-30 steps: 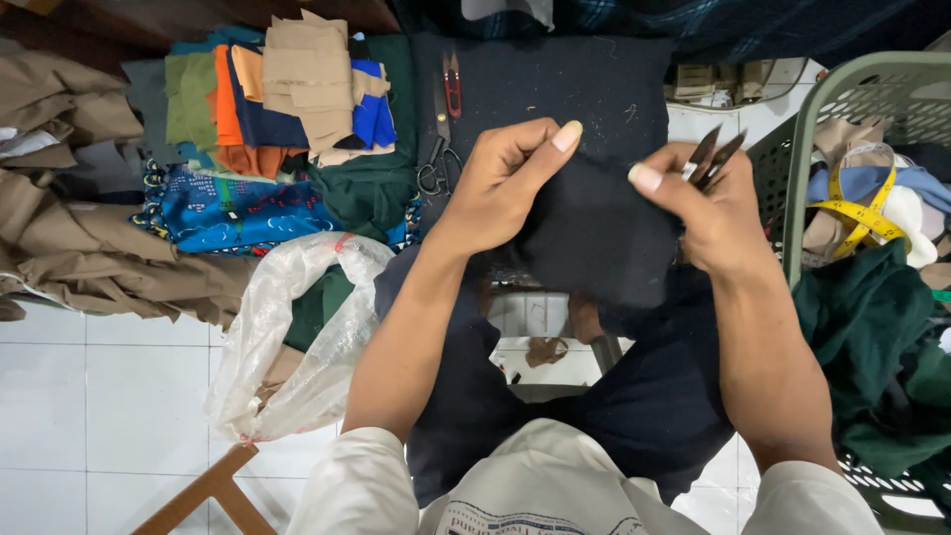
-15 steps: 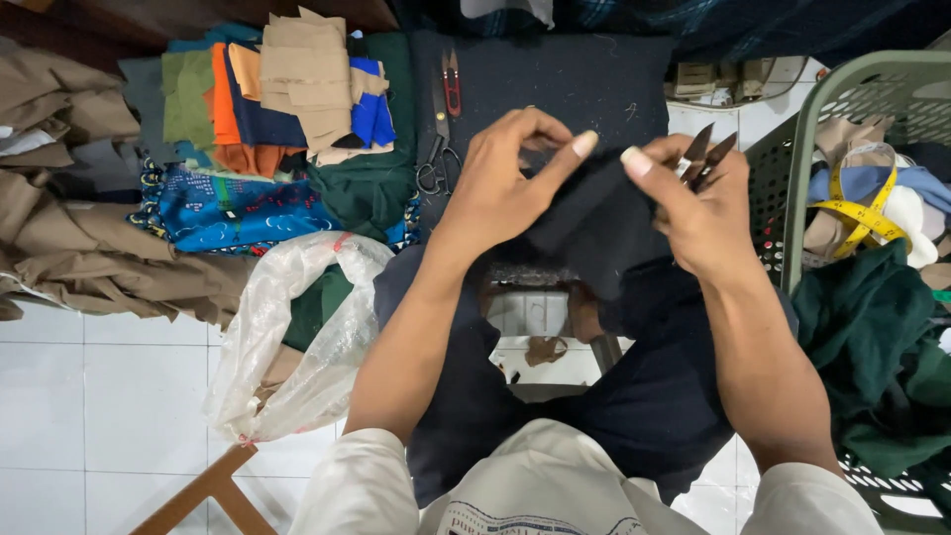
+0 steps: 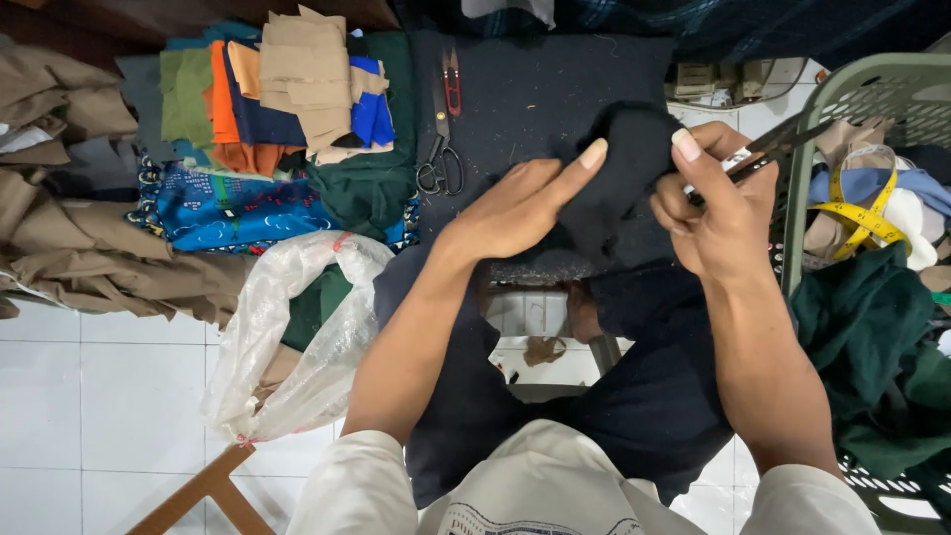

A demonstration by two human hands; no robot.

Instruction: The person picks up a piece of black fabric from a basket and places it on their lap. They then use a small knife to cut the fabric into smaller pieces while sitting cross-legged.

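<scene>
Holding a dark cloth (image 3: 619, 178) between them, the left hand (image 3: 520, 203) pinches its left side and the right hand (image 3: 718, 213) grips its right side plus small scissors (image 3: 768, 149).

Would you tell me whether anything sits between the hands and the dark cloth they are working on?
Nothing visible does: the left hand and right hand both already grip the dark cloth directly. The right hand also holds a dark tool beside it.

Navy, perhaps black, cloth (image 3: 624, 168).
</scene>
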